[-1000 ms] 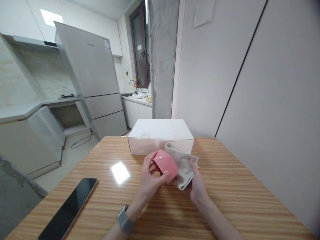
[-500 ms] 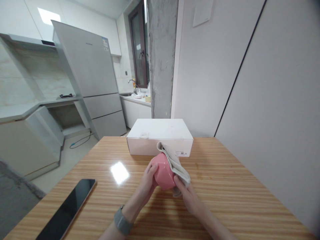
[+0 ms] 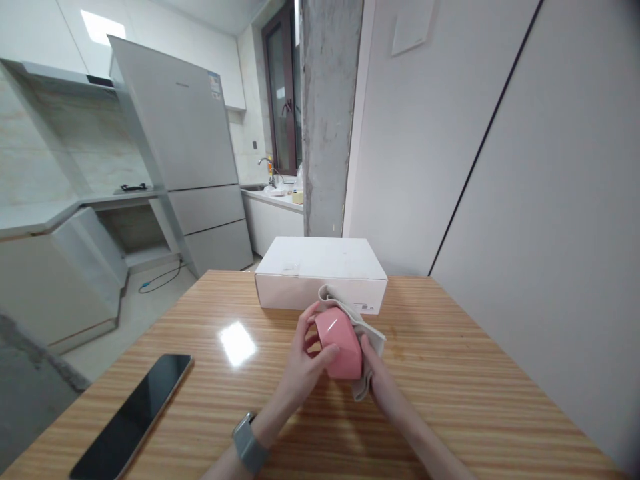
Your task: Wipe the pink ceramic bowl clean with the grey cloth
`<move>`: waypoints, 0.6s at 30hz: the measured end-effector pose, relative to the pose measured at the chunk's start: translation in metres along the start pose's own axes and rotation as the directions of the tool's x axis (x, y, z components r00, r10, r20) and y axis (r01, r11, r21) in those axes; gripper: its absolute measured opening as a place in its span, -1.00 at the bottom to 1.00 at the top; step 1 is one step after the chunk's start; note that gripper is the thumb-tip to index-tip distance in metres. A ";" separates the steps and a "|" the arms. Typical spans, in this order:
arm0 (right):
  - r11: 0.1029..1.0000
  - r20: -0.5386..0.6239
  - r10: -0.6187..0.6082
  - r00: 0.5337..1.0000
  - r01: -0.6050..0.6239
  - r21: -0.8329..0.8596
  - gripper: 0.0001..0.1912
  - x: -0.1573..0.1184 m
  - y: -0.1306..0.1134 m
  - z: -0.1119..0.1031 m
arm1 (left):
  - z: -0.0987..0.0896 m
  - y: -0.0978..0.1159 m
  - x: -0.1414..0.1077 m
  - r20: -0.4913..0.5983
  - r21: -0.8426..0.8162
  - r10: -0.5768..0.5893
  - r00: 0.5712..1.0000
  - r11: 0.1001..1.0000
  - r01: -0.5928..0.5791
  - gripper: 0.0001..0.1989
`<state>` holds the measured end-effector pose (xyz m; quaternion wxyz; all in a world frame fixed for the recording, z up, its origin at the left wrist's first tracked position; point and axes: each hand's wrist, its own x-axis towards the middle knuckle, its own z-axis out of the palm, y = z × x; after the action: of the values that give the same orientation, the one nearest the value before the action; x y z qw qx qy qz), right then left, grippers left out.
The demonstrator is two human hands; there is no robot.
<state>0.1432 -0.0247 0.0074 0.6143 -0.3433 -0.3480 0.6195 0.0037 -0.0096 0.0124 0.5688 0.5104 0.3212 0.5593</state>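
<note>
A glossy pink bowl [image 3: 341, 341] with faceted sides is held tilted above the table, between my two hands. My left hand [image 3: 311, 357] grips it from the left, with the thumb on the outer face and the fingers at the rim. A folded grey-beige cloth [image 3: 371, 333] lies along the bowl's right side. My right hand [image 3: 379, 375] holds this cloth against the bowl, its thumb on top; the other fingers are hidden beneath. The bowl's inside is mostly out of sight.
Behind the hands, a white cardboard box [image 3: 320, 257] stands on the striped wooden table [image 3: 490, 400]. A black phone [image 3: 135, 413] lies at the left. Beyond the table are a fridge [image 3: 175, 120], a sink counter [image 3: 275, 208] and a concrete pillar [image 3: 330, 120].
The bowl has turned in my hands and shifted slightly right. My left hand has changed its grip, with the thumb now across the bowl's face. The cloth stays pressed on the right side.
</note>
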 end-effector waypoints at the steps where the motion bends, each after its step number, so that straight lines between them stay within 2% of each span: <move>1: 0.999 0.037 -0.003 0.999 0.004 -0.036 -0.53 -0.001 0.000 -0.001 | 0.000 -0.001 0.001 -0.026 -0.041 -0.029 0.999 0.999 0.028 -0.25; 4: 0.991 0.045 -0.063 0.997 0.068 -0.115 -0.56 -0.003 0.000 -0.004 | -0.001 0.000 0.004 -0.073 -0.157 -0.181 0.981 0.973 0.168 -0.30; 6: 0.989 0.020 -0.085 0.996 0.087 -0.121 -0.59 -0.003 0.000 -0.004 | 0.000 0.000 0.004 -0.057 -0.215 -0.252 0.966 0.948 0.235 -0.25; 8: 0.997 -0.029 -0.063 0.998 0.061 -0.048 -0.59 0.000 -0.001 -0.002 | 0.000 -0.002 0.004 -0.026 -0.221 -0.260 0.965 0.943 0.248 -0.10; 11: 0.989 -0.131 0.047 0.990 -0.028 0.146 -0.58 0.007 -0.006 -0.001 | -0.001 -0.006 0.004 -0.002 -0.195 -0.250 0.968 0.950 0.245 0.07; 14: 0.964 -0.274 0.080 0.958 -0.005 0.265 -0.62 0.015 -0.011 -0.008 | -0.001 -0.006 0.002 0.046 -0.265 -0.286 0.957 0.920 0.288 -0.08; 16: 0.968 -0.366 0.036 0.930 0.058 0.243 -0.65 0.017 -0.010 -0.015 | -0.002 -0.003 0.000 0.131 -0.355 -0.313 0.941 0.871 0.340 -0.25; 18: 0.984 -0.356 -0.029 0.934 0.088 0.153 -0.68 0.016 -0.005 -0.018 | -0.002 0.000 -0.001 0.210 -0.426 -0.315 0.926 0.822 0.377 -0.31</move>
<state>0.1609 -0.0081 0.0024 0.7113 -0.3856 -0.1897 0.5562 0.0015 -0.0099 0.0119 0.7848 0.3298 0.2292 0.4720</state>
